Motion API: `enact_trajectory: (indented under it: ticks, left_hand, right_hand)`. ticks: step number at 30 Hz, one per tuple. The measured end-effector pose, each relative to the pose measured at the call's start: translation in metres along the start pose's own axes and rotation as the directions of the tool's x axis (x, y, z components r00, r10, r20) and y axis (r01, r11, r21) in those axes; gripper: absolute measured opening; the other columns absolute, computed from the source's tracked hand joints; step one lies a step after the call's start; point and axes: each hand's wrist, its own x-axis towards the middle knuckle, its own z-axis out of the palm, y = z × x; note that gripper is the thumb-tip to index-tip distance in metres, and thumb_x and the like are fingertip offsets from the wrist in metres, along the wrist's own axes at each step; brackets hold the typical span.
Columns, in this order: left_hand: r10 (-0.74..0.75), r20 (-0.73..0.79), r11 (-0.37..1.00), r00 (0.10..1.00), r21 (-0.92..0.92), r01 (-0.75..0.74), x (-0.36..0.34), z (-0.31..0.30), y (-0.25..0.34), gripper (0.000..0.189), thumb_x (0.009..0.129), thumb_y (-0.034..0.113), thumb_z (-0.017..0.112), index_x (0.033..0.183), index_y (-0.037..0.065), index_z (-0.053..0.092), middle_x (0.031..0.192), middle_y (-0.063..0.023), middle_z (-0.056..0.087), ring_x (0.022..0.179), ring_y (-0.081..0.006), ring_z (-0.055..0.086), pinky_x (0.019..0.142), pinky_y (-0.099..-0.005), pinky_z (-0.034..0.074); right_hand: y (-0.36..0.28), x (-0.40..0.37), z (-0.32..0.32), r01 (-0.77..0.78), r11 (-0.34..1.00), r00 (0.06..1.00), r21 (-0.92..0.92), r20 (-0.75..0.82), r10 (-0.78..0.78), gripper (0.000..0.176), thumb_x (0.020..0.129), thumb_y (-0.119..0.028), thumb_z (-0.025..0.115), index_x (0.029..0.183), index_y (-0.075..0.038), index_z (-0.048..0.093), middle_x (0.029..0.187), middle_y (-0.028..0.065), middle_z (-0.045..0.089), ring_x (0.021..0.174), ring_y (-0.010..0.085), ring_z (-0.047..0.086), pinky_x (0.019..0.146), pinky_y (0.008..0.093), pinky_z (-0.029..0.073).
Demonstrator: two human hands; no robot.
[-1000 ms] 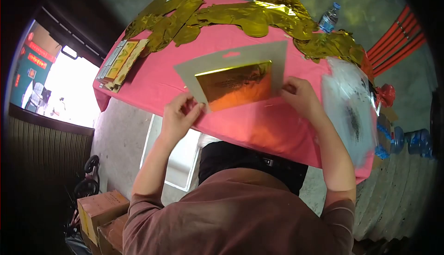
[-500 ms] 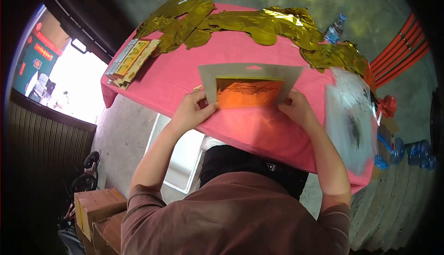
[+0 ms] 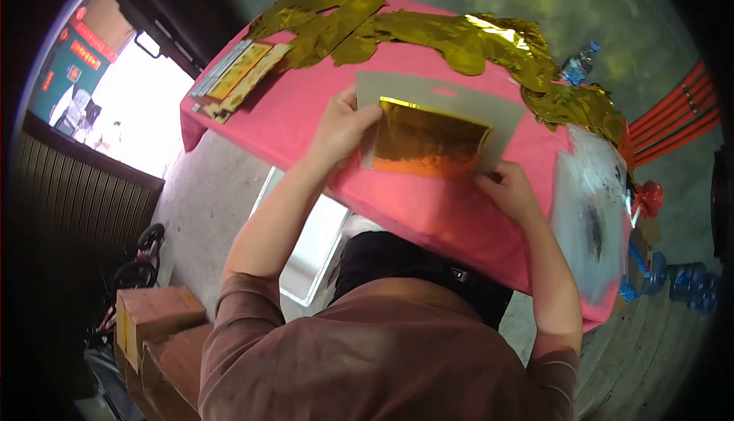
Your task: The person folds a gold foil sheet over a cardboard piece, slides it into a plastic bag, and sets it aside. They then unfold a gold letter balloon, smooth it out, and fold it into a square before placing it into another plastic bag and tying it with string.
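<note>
A flat, greyish packaging bag (image 3: pixel 501 119) with a hang hole at its top is held up over the pink-covered table. Within its outline is a shiny gold foil panel (image 3: pixel 432 134), orange along its lower part. My left hand (image 3: pixel 342 127) pinches the bag's left edge, thumb on the front. At the lower right corner, my right hand (image 3: pixel 511 190) has its thumb and fingers closed on the bag. The bag tilts, with its right side lower. Fingers behind it are partly hidden.
Gold foil pieces (image 3: pixel 428 35) spread along the far edge of the pink tablecloth (image 3: pixel 306 127). Stacked cards (image 3: pixel 237 77) lie at the left. Clear plastic bags (image 3: pixel 589 215) cover the right end. A water bottle (image 3: pixel 579 63) stands beyond the foil. Cardboard boxes (image 3: pixel 160 314) sit on the floor.
The bag has been raised and tilted, its left side going up with my left hand. Its panel now looks gold, where it showed orange with printed text. The view has turned slightly.
</note>
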Motion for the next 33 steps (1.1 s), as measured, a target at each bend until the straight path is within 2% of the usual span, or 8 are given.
enact_trajectory:
  ticks: [7,11,14,16,20,24,31,33]
  left_hand:
    - [0.055,-0.113,0.998,0.992,0.035,-0.051,-0.066,-0.038,-0.004,0.056,0.085,0.028,0.070,0.127,-0.001,0.047,0.110,-0.0060,0.061,0.101,-0.0133,0.057,0.091,-0.0287,0.045]
    - [-0.200,-0.179,0.948,0.963,-0.282,0.144,-0.131,-0.031,-0.007,0.038,0.088,0.022,0.066,0.116,-0.001,0.057,0.102,-0.0037,0.064,0.091,-0.0123,0.060,0.082,-0.0285,0.048]
    - [-0.267,-0.307,0.891,0.913,-0.440,0.113,-0.163,-0.092,-0.020,0.023,0.088,0.017,0.065,0.106,0.002,0.062,0.098,-0.0054,0.065,0.083,-0.0129,0.062,0.075,-0.0268,0.051]
    - [-0.336,-0.335,0.864,0.880,-0.482,0.147,-0.198,-0.169,-0.049,0.029,0.090,0.016,0.061,0.115,0.001,0.057,0.107,-0.0080,0.064,0.094,-0.0179,0.063,0.082,-0.0327,0.052]
    - [-0.231,-0.679,0.952,0.697,-0.305,0.019,-0.263,-0.233,-0.112,0.039,0.089,0.014,0.058,0.126,0.005,0.047,0.118,-0.0094,0.060,0.104,-0.0225,0.061,0.088,-0.0402,0.050]
    - [-0.527,-0.749,0.837,0.401,-0.376,0.398,-0.321,-0.277,-0.220,0.020,0.083,0.017,0.068,0.096,0.008,0.057,0.079,-0.0028,0.061,0.061,-0.0148,0.057,0.056,-0.0277,0.051]
    - [-0.630,-0.725,0.755,0.279,-0.485,0.441,-0.297,-0.286,-0.306,0.026,0.084,0.026,0.069,0.095,0.005,0.060,0.079,-0.0058,0.061,0.060,-0.0181,0.057,0.057,-0.0334,0.052]
    - [-0.603,-0.794,0.581,0.079,-0.369,0.725,-0.292,-0.295,-0.325,0.043,0.082,0.034,0.069,0.114,0.008,0.057,0.088,-0.0054,0.061,0.076,-0.0206,0.058,0.067,-0.0345,0.050]
  right_hand:
    - [-0.073,-0.001,0.035,0.010,0.932,1.000,0.362,0.010,-0.015,0.012,0.086,-0.001,0.057,0.095,-0.005,0.065,0.081,-0.0030,0.061,0.071,0.0060,0.055,0.065,0.0260,0.047]
    - [-0.114,0.001,0.088,-0.128,0.985,0.917,-0.117,0.364,0.162,0.015,0.085,-0.006,0.061,0.099,-0.001,0.062,0.082,0.0046,0.066,0.071,0.0066,0.057,0.063,0.0255,0.047]
    - [-0.090,-0.004,0.120,0.027,0.948,0.905,0.317,0.395,-0.158,0.019,0.085,-0.009,0.063,0.101,0.001,0.060,0.081,0.0057,0.065,0.070,0.0064,0.057,0.061,0.0252,0.047]
    - [-0.100,-0.003,0.105,-0.030,0.978,0.896,0.205,0.440,-0.065,0.018,0.088,-0.004,0.059,0.105,0.001,0.058,0.082,0.0009,0.062,0.075,0.0034,0.054,0.065,0.0221,0.044]
    - [-0.063,0.000,0.077,-0.034,0.989,0.960,0.145,0.279,-0.008,0.016,0.089,-0.004,0.058,0.105,0.000,0.059,0.085,0.0018,0.062,0.079,0.0055,0.057,0.070,0.0222,0.047]
    - [-0.043,-0.001,0.056,-0.048,0.991,0.986,0.123,0.167,0.027,0.014,0.091,-0.005,0.056,0.104,0.000,0.060,0.084,0.0031,0.063,0.078,0.0081,0.060,0.073,0.0232,0.049]
    - [-0.031,-0.011,0.046,-0.125,0.968,0.988,0.217,0.113,0.102,0.013,0.092,-0.003,0.054,0.103,0.001,0.059,0.085,0.0045,0.063,0.079,0.0099,0.061,0.072,0.0242,0.050]
    - [-0.029,-0.013,0.043,-0.127,0.971,0.988,0.202,0.107,0.107,0.014,0.092,-0.003,0.053,0.104,0.001,0.060,0.084,0.0043,0.062,0.078,0.0100,0.061,0.072,0.0240,0.050]
